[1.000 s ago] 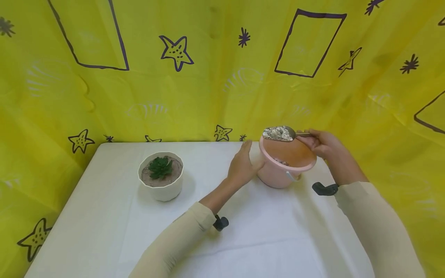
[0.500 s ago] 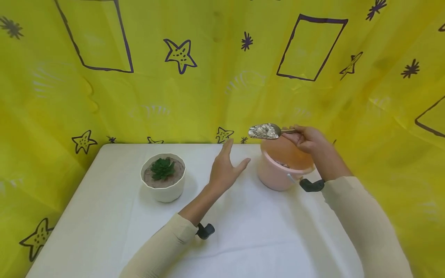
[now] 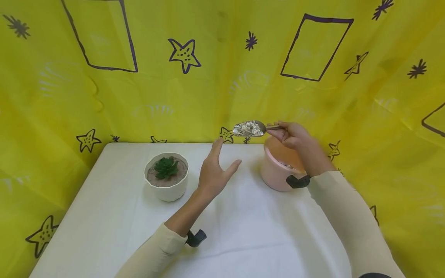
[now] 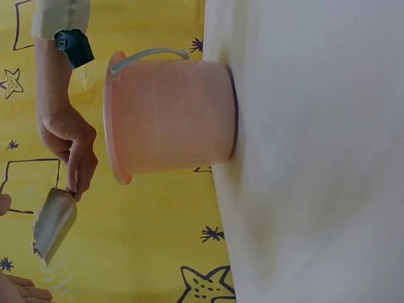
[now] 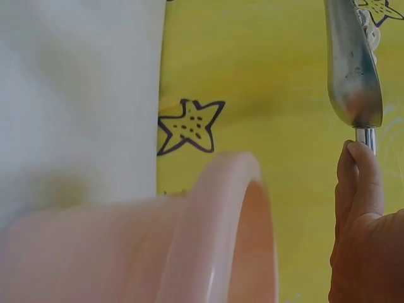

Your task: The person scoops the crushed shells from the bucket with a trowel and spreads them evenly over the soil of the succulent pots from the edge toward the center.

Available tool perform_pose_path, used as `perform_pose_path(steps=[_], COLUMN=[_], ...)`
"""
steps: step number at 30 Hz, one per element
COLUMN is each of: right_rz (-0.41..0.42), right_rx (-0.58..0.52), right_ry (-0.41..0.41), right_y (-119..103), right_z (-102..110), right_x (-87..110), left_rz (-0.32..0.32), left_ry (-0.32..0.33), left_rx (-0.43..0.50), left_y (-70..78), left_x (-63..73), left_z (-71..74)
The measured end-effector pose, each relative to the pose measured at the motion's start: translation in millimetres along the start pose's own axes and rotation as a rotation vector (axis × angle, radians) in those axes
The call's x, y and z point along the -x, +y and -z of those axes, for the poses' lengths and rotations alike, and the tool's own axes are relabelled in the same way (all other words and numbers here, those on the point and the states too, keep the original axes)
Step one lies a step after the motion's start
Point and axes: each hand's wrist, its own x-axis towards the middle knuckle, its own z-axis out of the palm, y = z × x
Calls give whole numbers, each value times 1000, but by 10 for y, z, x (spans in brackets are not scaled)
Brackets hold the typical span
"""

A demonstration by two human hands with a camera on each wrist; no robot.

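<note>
My right hand [image 3: 293,135] grips the handle of a metal scoop [image 5: 353,69], held level in the air left of a pink bucket [image 3: 276,173]. Small whitish, shell-like pieces [image 3: 247,128] are heaped in the scoop. My left hand [image 3: 212,173] is raised over the table with thumb and fingers spread, holding nothing, between the bucket and a potted plant. That plant, a green succulent [image 3: 165,168], sits in greyish soil inside a white ridged pot [image 3: 168,194]. A few more pieces show inside the bucket, partly hidden behind my right forearm.
A white-covered table [image 3: 243,231] carries both pot and bucket. Behind it and along both sides hangs a yellow curtain [image 3: 215,88] with dark star and frame drawings. The bucket's pale handle [image 4: 148,53] hangs down at its side.
My right hand has carried the loaded scoop left from over the bucket to beyond its rim. My left hand has come away from the bucket and moved left toward the pot.
</note>
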Motion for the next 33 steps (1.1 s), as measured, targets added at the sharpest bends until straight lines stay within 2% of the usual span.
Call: perform_pose_path(steps=[6,11,19,24,33], right_rz=[6,5,6,0,-14], right_rx=[24,54,65,66,137], right_ry=[11,-8,8,-9,45], right_y=[107,209,404,535,796], right_z=[-137,-234,-334,-394,-495], right_x=[-80,-173,-323,-393,-504], left_rz=[-24,-29,31,60,100], left_ry=[51,104,126,145,135], left_rx=[-14,-51,-90,-132,-246], left_y=[-38,-168,-342,-458,-707], left_x=[94,145,238,322,488], left_z=[181,393,746,945,1153])
